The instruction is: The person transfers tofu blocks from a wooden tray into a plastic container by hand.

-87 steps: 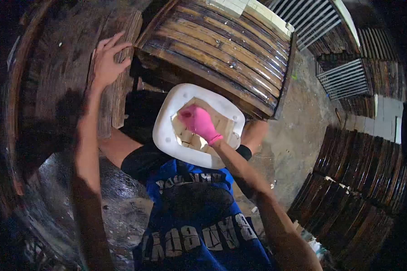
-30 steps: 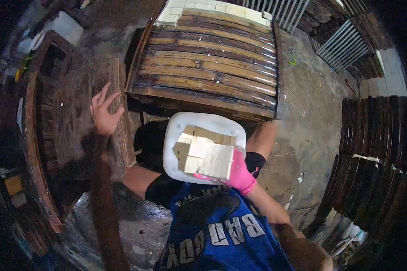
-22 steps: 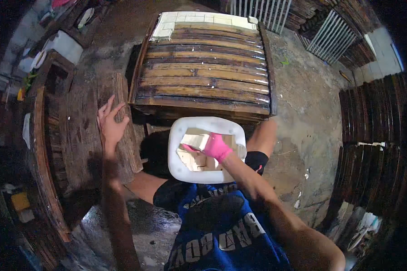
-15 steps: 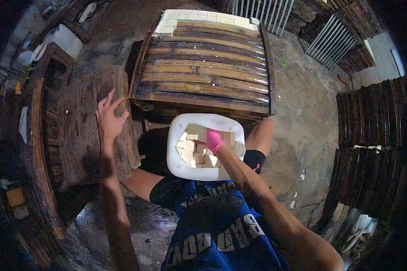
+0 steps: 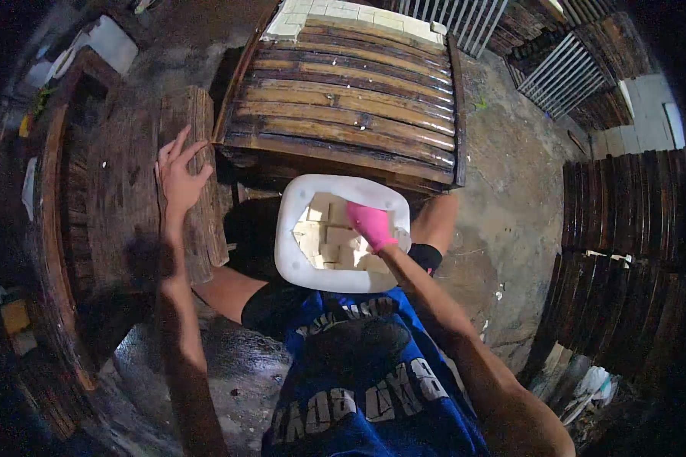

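My right hand (image 5: 368, 223), in a pink glove, reaches down into a white plastic tub (image 5: 288, 255) with a cut-open top. Pale square blocks (image 5: 329, 234) that look like tofu lie inside, close under the glove. The fingers point downward and are hidden, so I cannot see whether they grip a block. My left hand (image 5: 181, 181) is bare and rests on a weathered wooden plank (image 5: 198, 114) at the left, fingers spread and holding nothing. The tub is between my legs, in front of a slatted bamboo rack (image 5: 343, 95).
Joined pale blocks (image 5: 343, 17) line the rack's far end, and small white crumbs dot its slats. Dark slatted racks (image 5: 625, 202) are stacked at the right. Metal bars (image 5: 564, 72) lean at the back right. The concrete floor (image 5: 503, 152) looks wet and stained.
My gloved hand has shifted toward the far right side inside the tub, and more of the glove shows. My left hand stays on the plank. The whole view has tilted slightly.
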A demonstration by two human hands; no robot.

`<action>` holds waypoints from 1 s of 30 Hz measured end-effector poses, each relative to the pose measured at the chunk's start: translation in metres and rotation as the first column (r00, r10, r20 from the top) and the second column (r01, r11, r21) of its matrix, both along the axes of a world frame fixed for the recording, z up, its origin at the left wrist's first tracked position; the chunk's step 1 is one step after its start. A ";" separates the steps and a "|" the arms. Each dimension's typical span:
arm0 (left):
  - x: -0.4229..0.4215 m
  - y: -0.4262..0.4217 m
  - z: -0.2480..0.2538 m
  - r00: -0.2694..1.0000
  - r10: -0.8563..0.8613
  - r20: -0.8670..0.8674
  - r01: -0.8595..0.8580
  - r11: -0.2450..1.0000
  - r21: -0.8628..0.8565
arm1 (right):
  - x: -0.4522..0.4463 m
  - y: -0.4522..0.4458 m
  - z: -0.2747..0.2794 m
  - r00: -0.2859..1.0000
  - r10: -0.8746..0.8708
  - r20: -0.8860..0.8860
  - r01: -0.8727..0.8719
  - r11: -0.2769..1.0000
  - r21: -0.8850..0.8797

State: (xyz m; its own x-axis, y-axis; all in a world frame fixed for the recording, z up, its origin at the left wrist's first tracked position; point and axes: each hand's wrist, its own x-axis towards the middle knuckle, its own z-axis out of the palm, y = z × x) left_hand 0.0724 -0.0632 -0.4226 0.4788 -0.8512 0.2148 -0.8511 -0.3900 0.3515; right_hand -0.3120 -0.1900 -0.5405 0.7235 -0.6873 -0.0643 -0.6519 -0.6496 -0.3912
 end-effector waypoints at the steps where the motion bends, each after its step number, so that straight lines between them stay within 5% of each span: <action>1: -0.001 0.000 0.003 1.000 -0.008 0.002 0.008 1.000 0.004 | 0.005 0.003 0.005 0.987 -0.050 -0.155 0.054 0.998 0.028; 4: -0.002 -0.004 0.003 0.999 -0.009 -0.033 0.008 1.000 -0.014 | -0.004 -0.007 -0.118 0.998 0.064 -0.002 -0.063 0.988 0.145; 7: -0.004 -0.003 0.004 0.997 0.035 -0.068 -0.036 0.999 -0.020 | 0.004 0.002 -0.030 0.989 0.143 -0.024 -0.143 0.990 0.010; 8: -0.004 -0.002 0.005 0.997 0.041 -0.066 -0.040 0.999 0.017 | 0.021 -0.002 0.040 0.930 0.209 -0.304 -0.110 0.944 0.311; 9: -0.001 -0.002 0.001 0.998 0.031 -0.059 -0.031 1.000 0.003 | 0.013 0.011 0.078 0.999 -0.051 0.002 0.046 0.915 0.400; 11: -0.003 -0.003 0.013 0.994 0.053 -0.094 -0.053 0.999 0.012 | 0.009 -0.027 0.127 0.968 0.220 -0.123 0.017 0.431 0.902; 12: -0.005 -0.004 0.016 0.989 0.046 -0.141 -0.041 0.999 0.036 | 0.027 -0.049 0.162 0.986 0.154 -0.066 0.010 0.342 0.940; 13: -0.005 -0.005 0.016 0.984 0.056 -0.170 -0.054 0.998 0.011 | 0.048 -0.072 0.159 0.993 0.117 0.013 -0.090 0.688 0.720; 14: -0.006 -0.006 0.016 0.984 0.062 -0.167 -0.062 0.998 0.003 | 0.091 -0.091 0.196 0.996 0.027 -0.080 0.018 0.856 0.516; 16: -0.007 -0.005 0.019 0.987 0.073 -0.144 -0.069 0.997 0.035 | 0.165 -0.144 0.160 0.973 0.094 0.211 -0.097 0.995 0.001; 17: -0.006 -0.007 0.020 0.986 0.067 -0.151 -0.062 0.997 0.035 | 0.212 -0.177 0.127 0.957 0.200 0.210 -0.129 0.942 -0.310; 22: -0.007 -0.010 0.027 0.988 0.071 -0.138 -0.066 0.997 0.043 | 0.395 -0.274 0.070 0.986 0.139 -0.096 -0.169 0.793 -0.585; 27: -0.007 -0.013 0.026 0.992 0.087 -0.088 -0.081 0.994 0.069 | 0.386 -0.307 0.041 0.959 0.127 -0.252 -0.261 0.741 -0.618; 30: -0.010 -0.015 0.028 0.992 0.066 -0.104 -0.060 0.997 0.057 | 0.338 -0.327 0.039 0.950 0.220 -0.222 -0.308 0.543 -0.781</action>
